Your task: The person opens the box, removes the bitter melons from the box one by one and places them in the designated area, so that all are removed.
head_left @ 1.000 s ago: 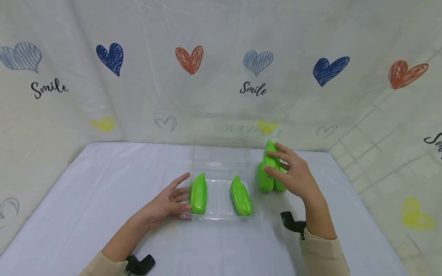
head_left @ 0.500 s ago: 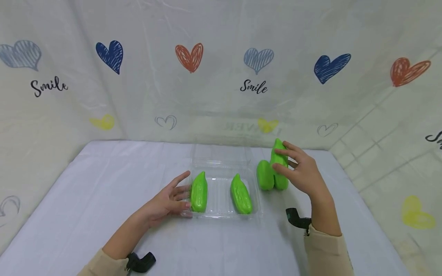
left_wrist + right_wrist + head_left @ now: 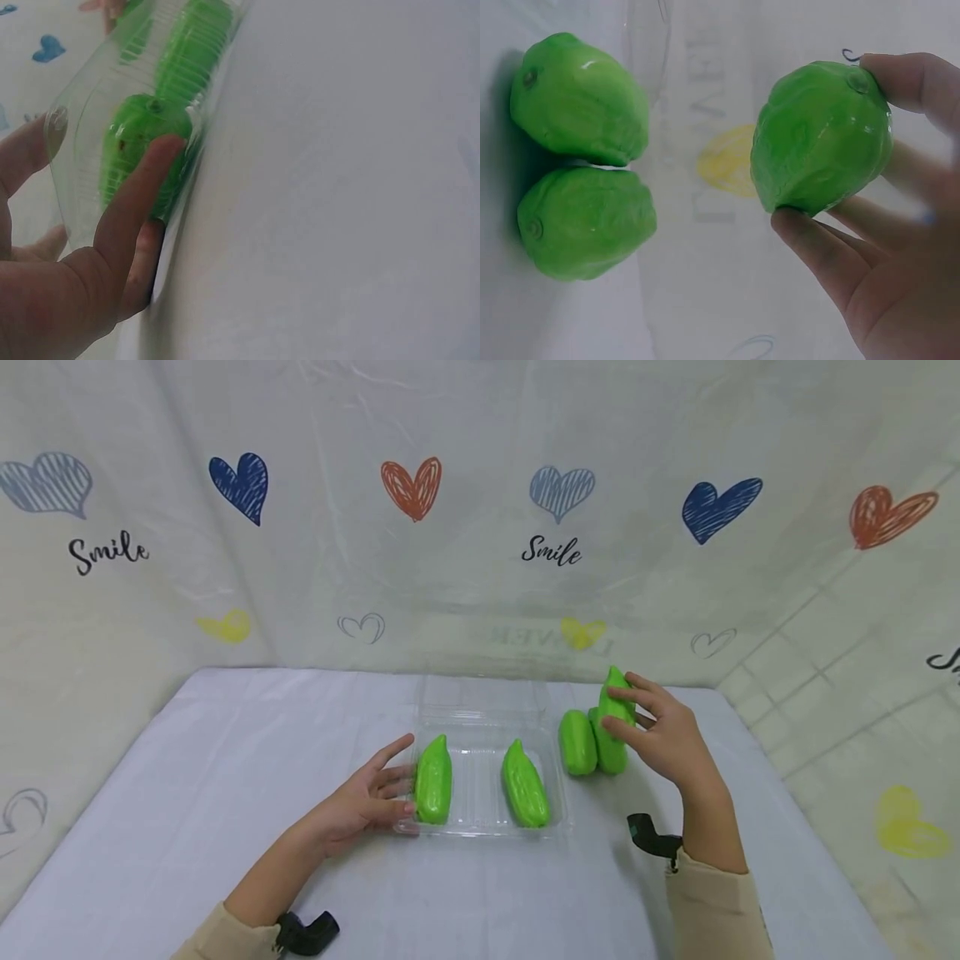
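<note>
In my right hand [image 3: 660, 735] a green papaya [image 3: 821, 139] is pinched between thumb and fingertips, its pointed end up. It hangs above two more papayas, a left one [image 3: 577, 742] and a right one [image 3: 609, 752], lying side by side on the table. My left hand [image 3: 367, 797] rests against the left side of a clear plastic box [image 3: 480, 833], fingers spread, thumb at the front corner. Inside the box lie two papayas, one along the left wall [image 3: 433, 781] and one toward the right [image 3: 525, 785], with a gap between them.
The box's clear lid [image 3: 480, 700] stands open behind it, toward the back wall. A white cloth covers the table [image 3: 262, 735]. Right behind the table's far edge hangs a curtain [image 3: 465, 568] printed with hearts. Black wrist mounts [image 3: 654, 837] sit below both hands.
My right hand has moved to the right with the papaya, uncovering more of the two papayas on the table. The left hand and the box have stayed in place.
</note>
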Demonstrator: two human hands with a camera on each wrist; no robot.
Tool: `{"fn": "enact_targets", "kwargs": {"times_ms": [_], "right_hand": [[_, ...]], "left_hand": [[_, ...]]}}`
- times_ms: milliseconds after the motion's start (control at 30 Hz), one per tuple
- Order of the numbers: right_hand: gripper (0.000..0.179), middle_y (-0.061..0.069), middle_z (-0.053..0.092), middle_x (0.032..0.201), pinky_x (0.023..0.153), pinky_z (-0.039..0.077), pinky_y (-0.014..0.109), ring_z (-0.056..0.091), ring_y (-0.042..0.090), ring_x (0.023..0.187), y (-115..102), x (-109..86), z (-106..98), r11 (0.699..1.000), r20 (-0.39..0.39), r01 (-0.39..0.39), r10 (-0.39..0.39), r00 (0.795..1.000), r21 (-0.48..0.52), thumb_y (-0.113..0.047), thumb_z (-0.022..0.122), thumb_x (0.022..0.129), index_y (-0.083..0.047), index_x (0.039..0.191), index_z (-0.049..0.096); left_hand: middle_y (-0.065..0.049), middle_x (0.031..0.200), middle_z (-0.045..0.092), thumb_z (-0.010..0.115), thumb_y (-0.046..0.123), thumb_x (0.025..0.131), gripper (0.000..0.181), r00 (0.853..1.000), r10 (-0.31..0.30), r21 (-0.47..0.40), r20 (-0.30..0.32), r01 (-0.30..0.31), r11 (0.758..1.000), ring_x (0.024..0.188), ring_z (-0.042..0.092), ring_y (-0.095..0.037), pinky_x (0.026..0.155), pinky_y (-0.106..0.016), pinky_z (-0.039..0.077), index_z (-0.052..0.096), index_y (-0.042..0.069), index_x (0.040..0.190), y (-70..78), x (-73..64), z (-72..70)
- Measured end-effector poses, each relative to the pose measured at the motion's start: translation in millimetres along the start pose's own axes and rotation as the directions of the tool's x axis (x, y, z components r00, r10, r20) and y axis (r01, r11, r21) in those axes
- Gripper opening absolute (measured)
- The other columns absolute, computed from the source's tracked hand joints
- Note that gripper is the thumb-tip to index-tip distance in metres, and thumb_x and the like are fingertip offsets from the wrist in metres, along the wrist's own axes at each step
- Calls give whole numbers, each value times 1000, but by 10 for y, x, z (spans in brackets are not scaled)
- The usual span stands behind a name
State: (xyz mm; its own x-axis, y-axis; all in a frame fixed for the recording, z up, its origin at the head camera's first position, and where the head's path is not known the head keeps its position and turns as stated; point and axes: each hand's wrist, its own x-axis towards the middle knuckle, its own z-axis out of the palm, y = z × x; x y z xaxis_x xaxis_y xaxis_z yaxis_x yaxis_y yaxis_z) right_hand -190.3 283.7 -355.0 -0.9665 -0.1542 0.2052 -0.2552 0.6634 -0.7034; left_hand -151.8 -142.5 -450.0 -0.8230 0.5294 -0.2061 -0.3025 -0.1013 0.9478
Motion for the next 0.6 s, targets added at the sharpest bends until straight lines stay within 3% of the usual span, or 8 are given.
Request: {"fn": "enact_targets", "kwargs": {"times_ms": [600], "right_hand": [[53, 7, 32, 161, 106, 44, 45, 35, 34, 145, 176, 6, -9, 999, 5, -48, 48, 999, 5, -38, 68, 95, -7, 138, 59]], "left_hand": [[-22, 163, 11, 72, 0, 87, 102, 1000, 5, -7, 5, -5, 1000, 148, 22, -45, 92, -55, 55, 10, 32, 161, 7, -3, 5]]}}
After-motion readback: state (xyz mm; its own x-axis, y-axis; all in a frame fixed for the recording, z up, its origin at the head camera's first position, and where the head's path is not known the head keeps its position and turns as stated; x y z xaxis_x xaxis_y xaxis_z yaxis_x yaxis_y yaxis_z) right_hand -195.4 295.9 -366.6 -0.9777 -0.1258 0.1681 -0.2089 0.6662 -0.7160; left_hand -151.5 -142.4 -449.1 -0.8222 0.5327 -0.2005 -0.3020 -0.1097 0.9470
